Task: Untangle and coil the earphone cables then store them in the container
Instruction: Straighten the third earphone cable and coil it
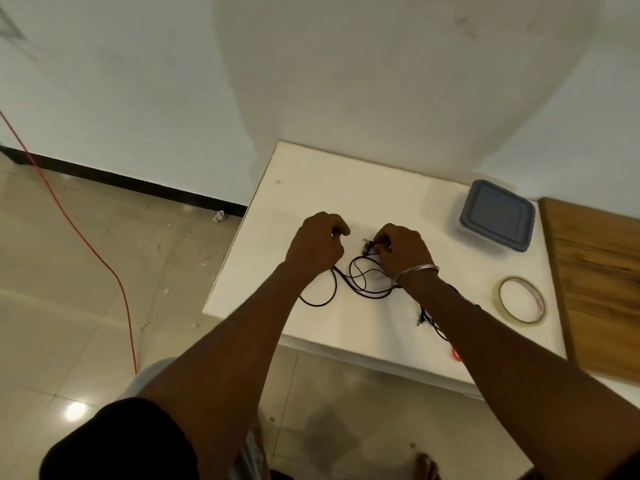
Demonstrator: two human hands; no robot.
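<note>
One black earphone cable (363, 282) lies in loose overlapping loops on the white table (311, 188), between the two hands. One long strand trails toward the near edge below the left wrist. Its metal plug end (367, 244) sticks up by the right hand (401, 251), whose fingers are curled and pinched on the cable just beside that plug. The left hand (318, 244) has its fingers curled too, thumb against forefinger. The cable runs up under its palm, but I cannot tell whether it actually grips the strand. A second dark cable (427, 318) lies partly hidden under the right forearm, nearer the front edge, so two cables can be counted.

One container (497, 216) with a blue-grey lid on it sits at the far right of the table, well apart from the cables. One roll of tape (521, 299) lies flat nearer the person, right of the right wrist, which wears one silver bangle (417, 271). One small red object (455, 355) shows at the table's front edge. One wooden board (595, 282) adjoins the table on the right. One orange cord (104, 268) runs across the tiled floor on the left
</note>
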